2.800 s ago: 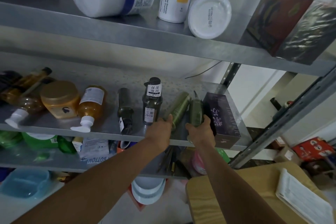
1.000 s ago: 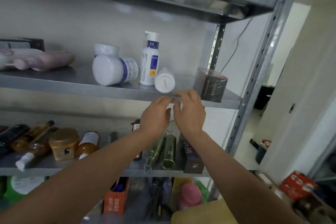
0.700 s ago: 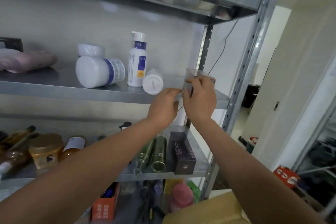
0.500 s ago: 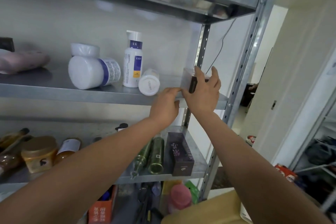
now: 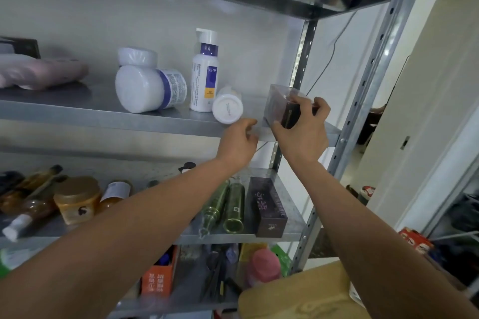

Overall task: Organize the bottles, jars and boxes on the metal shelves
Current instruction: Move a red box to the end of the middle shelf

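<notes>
Right hand (image 5: 302, 134): gripped dark box (image 5: 278, 103), fingers curled round it.
Box: right end of shelf (image 5: 77, 114), near front edge.
Left hand (image 5: 237, 143): loosely curled, empty, at shelf's front edge.

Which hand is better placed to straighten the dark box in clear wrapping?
Right. The right hand grips the dark box, fingers curled over its top. The left hand holds nothing and sits at the shelf front edge, beside the box.
</notes>
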